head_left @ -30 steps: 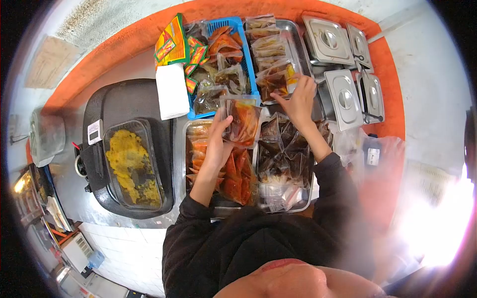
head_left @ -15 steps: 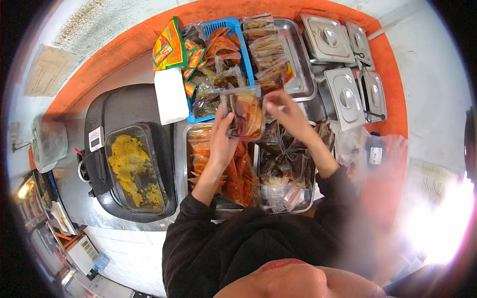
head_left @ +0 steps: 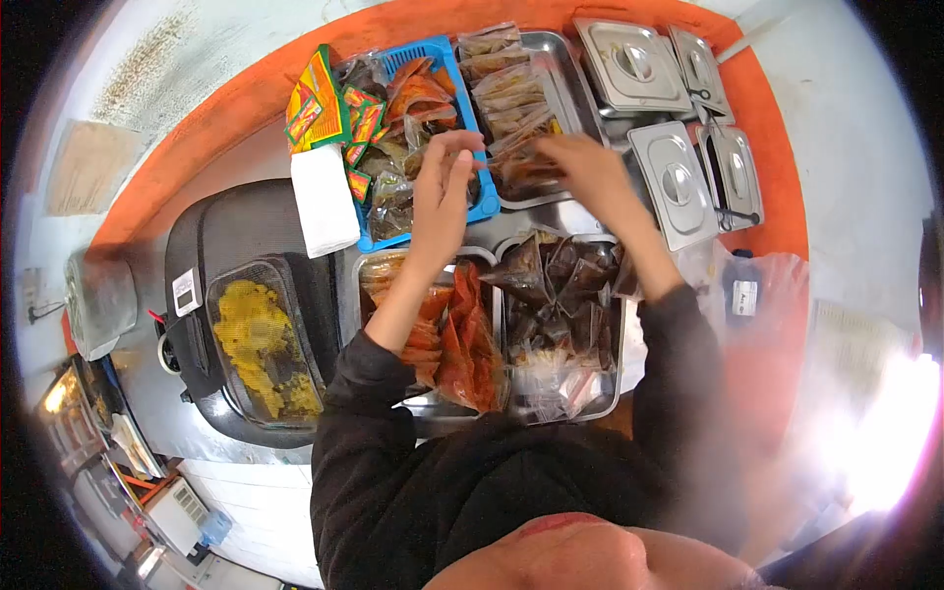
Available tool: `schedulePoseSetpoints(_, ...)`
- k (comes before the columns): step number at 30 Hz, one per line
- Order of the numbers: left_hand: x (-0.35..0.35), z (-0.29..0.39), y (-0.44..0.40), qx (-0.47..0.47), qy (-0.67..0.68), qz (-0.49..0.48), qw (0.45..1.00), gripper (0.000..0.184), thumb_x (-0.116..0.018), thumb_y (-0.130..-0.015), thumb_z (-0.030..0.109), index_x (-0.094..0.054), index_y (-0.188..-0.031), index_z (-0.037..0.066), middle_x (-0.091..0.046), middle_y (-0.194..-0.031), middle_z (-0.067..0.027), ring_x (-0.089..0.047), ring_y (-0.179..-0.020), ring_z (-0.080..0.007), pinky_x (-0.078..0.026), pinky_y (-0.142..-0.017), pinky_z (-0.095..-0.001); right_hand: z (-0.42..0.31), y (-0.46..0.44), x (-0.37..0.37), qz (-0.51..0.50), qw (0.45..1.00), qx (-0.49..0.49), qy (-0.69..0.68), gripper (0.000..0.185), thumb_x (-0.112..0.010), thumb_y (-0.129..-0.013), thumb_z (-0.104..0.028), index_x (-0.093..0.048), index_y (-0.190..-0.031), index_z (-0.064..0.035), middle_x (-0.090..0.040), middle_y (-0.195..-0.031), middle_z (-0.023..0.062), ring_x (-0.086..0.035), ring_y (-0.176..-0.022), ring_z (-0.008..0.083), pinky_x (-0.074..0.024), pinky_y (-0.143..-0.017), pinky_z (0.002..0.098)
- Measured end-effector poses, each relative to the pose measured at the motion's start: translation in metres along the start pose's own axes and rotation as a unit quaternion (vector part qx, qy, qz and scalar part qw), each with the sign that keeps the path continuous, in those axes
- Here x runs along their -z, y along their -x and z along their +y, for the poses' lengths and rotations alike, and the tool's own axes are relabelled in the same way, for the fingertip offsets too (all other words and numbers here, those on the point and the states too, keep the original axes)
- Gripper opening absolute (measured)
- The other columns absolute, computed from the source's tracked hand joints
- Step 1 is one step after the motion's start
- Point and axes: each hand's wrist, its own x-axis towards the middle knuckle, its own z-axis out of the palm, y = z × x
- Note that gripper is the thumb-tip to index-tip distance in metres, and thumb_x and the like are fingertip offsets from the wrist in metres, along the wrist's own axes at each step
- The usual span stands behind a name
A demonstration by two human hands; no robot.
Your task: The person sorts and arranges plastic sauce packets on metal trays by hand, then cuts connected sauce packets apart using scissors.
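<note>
Blue slotted plastic basket [head_left: 487,203]: left hand [head_left: 441,205] over its edge, grip apart. Rectangular steel tray [head_left: 570,90]: glossy, flat pouches [head_left: 513,101] within; right hand [head_left: 596,180] above, grip blurred, closure cannot be told.

Left hand [head_left: 444,195] raised, fingers loosely parted; right hand [head_left: 590,177] angled inward, blurred.

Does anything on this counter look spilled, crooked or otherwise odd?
I see no clear spill. One thing looks off: at the far right, the metal lid in the nearer row seems askew, with a dark gap along its side. A dark handle sticks out there, perhaps keeping it from closing.
</note>
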Motion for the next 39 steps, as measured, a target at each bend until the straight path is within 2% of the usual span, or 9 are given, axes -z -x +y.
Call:
schedulePoseSetpoints(4, -0.01, -0.005, 0.013, 0.029, -0.113, -0.166, 0.979, 0.014, -0.043, -0.088, 0.004, -0.056, -0.09, -0.001, -0.06, -0.079, -0.0078, -0.057, -0.077, -0.0148, -0.045, -0.075, -0.0279, -0.003, -0.011, -0.03, -0.067, 0.993, 0.077, 0.064, 0.047, -0.074, -0.061, -0.006, -0.055, -0.104, -0.0102, -0.056, -0.101, 0.007, -0.053, -0.101, 0.0331, -0.0475, -0.081, 0.0388)
schedulePoseSetpoints(8, -0.02, -0.027, 0.025, -0.055, -0.256, -0.25, 0.932, 0.014, -0.048, -0.084, 0.004, -0.057, -0.093, -0.001, -0.06, -0.091, -0.0155, -0.058, -0.085, -0.0287, -0.046, -0.077, -0.0358, 0.008, -0.015, -0.014, -0.148, 0.974, -0.018, -0.171, 0.033, -0.071, -0.063, -0.002, -0.057, -0.092, -0.0067, -0.052, -0.097, 0.0099, -0.054, -0.095, 0.0303, -0.0452, -0.081, 0.0368)
schedulePoseSetpoints(14, -0.046, -0.041, 0.015, -0.148, -0.371, -0.269, 0.876, 0.021, -0.054, -0.08, 0.006, -0.056, -0.099, -0.003, -0.058, -0.097, -0.0192, -0.055, -0.095, -0.037, -0.046, -0.079, -0.044, 0.003, -0.032, -0.027, -0.203, 0.976, 0.051, -0.052, 0.029, -0.072, -0.065, -0.006, -0.059, -0.09, -0.0102, -0.051, -0.099, 0.0077, -0.051, -0.102, 0.0297, -0.0444, -0.08, 0.0379)
schedulePoseSetpoints(21, -0.059, -0.041, 0.005, -0.051, -0.348, -0.242, 0.905, 0.03, -0.051, -0.086, 0.012, -0.048, -0.112, -0.003, -0.055, -0.106, -0.0232, -0.053, -0.098, -0.0395, -0.044, -0.083, -0.0459, 0.01, -0.021, -0.009, -0.085, 0.953, -0.041, -0.289, 0.036, -0.07, -0.075, -0.013, -0.061, -0.11, -0.0126, -0.051, -0.113, 0.0116, -0.051, -0.109, 0.0274, -0.0407, -0.092, 0.0339)
schedulePoseSetpoints(24, -0.058, -0.047, -0.003, -0.025, -0.317, -0.214, 0.923, 0.029, -0.051, -0.087, 0.015, -0.048, -0.109, -0.004, -0.054, -0.108, -0.0248, -0.052, -0.098, -0.0409, -0.044, -0.084, -0.0456, 0.034, -0.014, -0.041, 0.166, 0.968, -0.066, -0.178, 0.044, -0.064, -0.084, -0.022, -0.052, -0.123, -0.0063, -0.048, -0.122, 0.0163, -0.048, -0.115, 0.0287, -0.0363, -0.097, 0.0336)
schedulePoseSetpoints(26, -0.062, -0.046, -0.004, -0.018, -0.325, -0.218, 0.92, 0.028, -0.051, -0.087, 0.014, -0.048, -0.107, -0.005, -0.054, -0.106, -0.0255, -0.052, -0.098, -0.0415, -0.044, -0.083, -0.0462, 0.043, -0.022, -0.073, 0.301, 0.835, -0.226, -0.4, 0.048, -0.053, -0.091, -0.031, -0.046, -0.125, 0.0023, -0.047, -0.125, 0.0223, -0.045, -0.118, 0.033, -0.0323, -0.101, 0.0355)
schedulePoseSetpoints(27, -0.061, -0.047, -0.003, -0.008, -0.335, -0.223, 0.916, 0.027, -0.05, -0.087, 0.014, -0.048, -0.106, -0.005, -0.054, -0.104, -0.0261, -0.052, -0.097, -0.042, -0.043, -0.081, -0.0467, 0.035, -0.018, -0.088, 0.15, 0.916, -0.254, -0.272, 0.055, -0.041, -0.096, -0.039, -0.042, -0.127, 0.0067, -0.044, -0.13, 0.0255, -0.04, -0.123, 0.035, -0.0287, -0.103, 0.037)
schedulePoseSetpoints(30, -0.053, -0.053, -0.019, 0.037, -0.301, -0.252, 0.919, 0.024, -0.049, -0.086, 0.012, -0.047, -0.101, -0.007, -0.055, -0.099, -0.0276, -0.052, -0.094, -0.0442, -0.04, -0.08, -0.0483, 0.043, -0.022, -0.087, 0.111, 0.881, -0.259, -0.38, 0.062, -0.037, -0.096, -0.041, -0.033, -0.133, 0.0076, -0.038, -0.136, 0.0247, -0.034, -0.129, 0.0336, -0.0249, -0.106, 0.037)
schedulePoseSetpoints(39, -0.03, -0.021, 0.0, -0.046, -0.259, -0.211, 0.941, 0.022, -0.056, -0.084, 0.011, -0.054, -0.101, -0.002, -0.057, -0.096, -0.0218, -0.055, -0.091, -0.0389, -0.044, -0.081, -0.0425, 0.041, -0.018, -0.072, 0.18, 0.922, -0.239, -0.246, 0.06, -0.037, -0.097, -0.039, -0.028, -0.138, 0.0037, -0.031, -0.142, 0.024, -0.03, -0.133, 0.0323, -0.0226, -0.108, 0.0361)
